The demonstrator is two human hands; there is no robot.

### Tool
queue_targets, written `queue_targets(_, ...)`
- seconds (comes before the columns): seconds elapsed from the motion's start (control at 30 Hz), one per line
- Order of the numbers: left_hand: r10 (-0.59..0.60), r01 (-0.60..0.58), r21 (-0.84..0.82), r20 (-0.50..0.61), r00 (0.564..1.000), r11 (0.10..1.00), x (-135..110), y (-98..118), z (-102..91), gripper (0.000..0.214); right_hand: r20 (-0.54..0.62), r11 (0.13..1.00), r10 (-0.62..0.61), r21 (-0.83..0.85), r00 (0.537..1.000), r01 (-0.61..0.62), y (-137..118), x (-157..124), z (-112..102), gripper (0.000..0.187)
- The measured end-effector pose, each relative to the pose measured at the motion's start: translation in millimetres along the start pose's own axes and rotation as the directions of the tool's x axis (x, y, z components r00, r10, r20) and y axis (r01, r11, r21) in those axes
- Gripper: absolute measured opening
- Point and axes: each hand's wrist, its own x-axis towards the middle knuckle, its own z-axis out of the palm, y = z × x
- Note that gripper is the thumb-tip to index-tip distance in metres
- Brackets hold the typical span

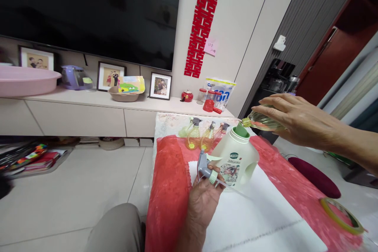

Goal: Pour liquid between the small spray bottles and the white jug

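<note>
My left hand (204, 201) is closed around a grey and green trigger spray head (203, 167), its thin clear tube pointing right. Just behind it stands a large pale green detergent jug (233, 161), uncapped, with a green piece (240, 130) in its mouth. Above the jug's mouth, my right hand (291, 116) grips a clear ribbed bottle (262, 120). The bottle lies nearly level, its yellowish neck over the jug's opening. Whether liquid flows from it I cannot tell.
Several spray bottles (193, 136) stand behind the jug on the table's red plastic cover (167, 173). A white sheet (260, 216) lies under the jug. A tape roll (342, 215) rests at the right. Jars (201, 96) and a white-blue bag (221, 88) stand on the cabinet behind.
</note>
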Motion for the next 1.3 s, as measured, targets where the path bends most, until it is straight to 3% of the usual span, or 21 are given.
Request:
queue_targets(0.27,0.007,-0.007,-0.001,0.024,1.000,1.000,-0.1,-0.8,-1.3,0.023,0.010,0.998,-0.017,-0.061,1.000,0.018,-1.3,1.4,-0.5,0.046)
queue_targets(0.87,0.016,-0.016,0.004,0.005,1.000,1.000,-1.2,-1.5,-1.5,0.020,-0.015,1.000,-0.013,0.000,1.000,0.013,0.4,4.4,4.6,0.041)
queue_targets(1.1,0.011,-0.011,-0.004,0.006,1.000,1.000,-0.9,-0.9,-0.6,0.022,-0.048,0.995,-0.069,-0.081,0.996,0.065,0.0,6.6,1.7,0.040)
queue_targets(1.3,0.005,-0.005,-0.011,-0.012,1.000,1.000,-1.2,-1.0,-0.3,0.027,-0.014,0.996,-0.051,-0.071,0.999,0.050,-0.2,6.1,0.8,0.042)
